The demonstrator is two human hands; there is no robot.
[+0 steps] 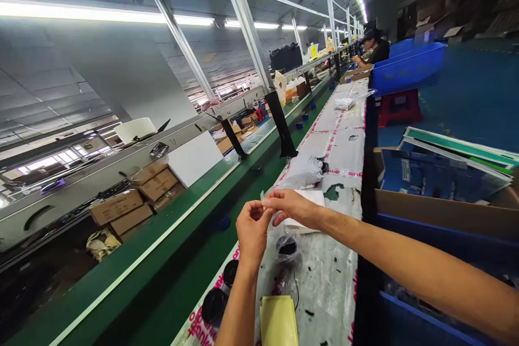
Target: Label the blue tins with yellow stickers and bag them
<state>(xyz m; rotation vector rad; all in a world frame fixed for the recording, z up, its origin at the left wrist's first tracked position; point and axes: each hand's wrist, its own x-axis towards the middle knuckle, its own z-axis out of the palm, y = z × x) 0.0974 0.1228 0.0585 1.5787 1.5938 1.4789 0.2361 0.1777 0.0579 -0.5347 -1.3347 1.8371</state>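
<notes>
My left hand (252,227) and my right hand (295,207) meet above the work surface, thumbs and fingers pinched together. A small translucent sliver (262,194) pokes up at the fingertips; most of what they pinch is hidden. Below the hands, a clear plastic bag (298,257) lies around a dark round part (287,247). White sheets (318,198) rest behind my right hand. Beside my left forearm are two black round parts (214,305) (230,272). Yellow sheets (279,320) lie nearest to me.
A white plastic bag with black pieces (303,171) sits farther along the wrapped bench (340,154). Left of it runs a green conveyor (178,238) with a metal post (279,124). Boxes (446,200) and blue bins (409,70) stand right. A person (377,50) sits far ahead.
</notes>
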